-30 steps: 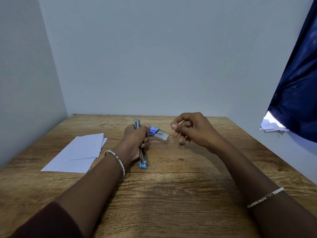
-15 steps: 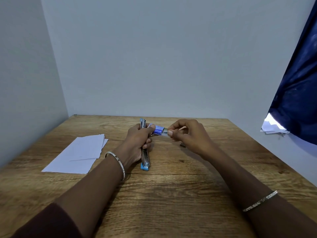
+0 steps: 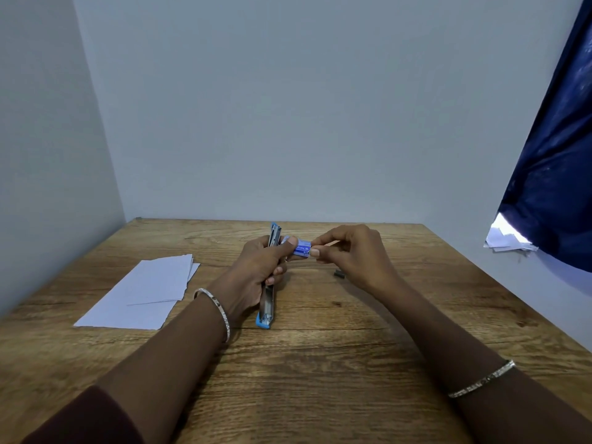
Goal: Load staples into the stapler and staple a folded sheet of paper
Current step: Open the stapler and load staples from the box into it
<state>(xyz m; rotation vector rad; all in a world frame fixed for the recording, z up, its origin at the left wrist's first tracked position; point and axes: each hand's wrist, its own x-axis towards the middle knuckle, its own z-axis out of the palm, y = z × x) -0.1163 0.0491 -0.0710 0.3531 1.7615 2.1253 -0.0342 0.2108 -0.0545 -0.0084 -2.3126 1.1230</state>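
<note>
My left hand [image 3: 256,267] grips a blue and metal stapler [image 3: 267,310] that is swung open lengthwise, its near end on the wooden table [image 3: 320,363]. The same hand's thumb pins one end of a small blue staple box [image 3: 301,249]. My right hand [image 3: 352,254] pinches the box's other end between thumb and forefinger. A small dark strip of staples [image 3: 339,274] lies on the table under my right hand. Folded white paper [image 3: 144,290] lies flat to the left.
Grey walls close the table's far side and left side. A dark blue curtain [image 3: 557,187] hangs at the right, with loose white papers [image 3: 506,240] below it.
My right hand moved left and took hold of the staple box's free end; the box's pale inner sleeve no longer sticks out. The left hand and stapler stayed almost still.
</note>
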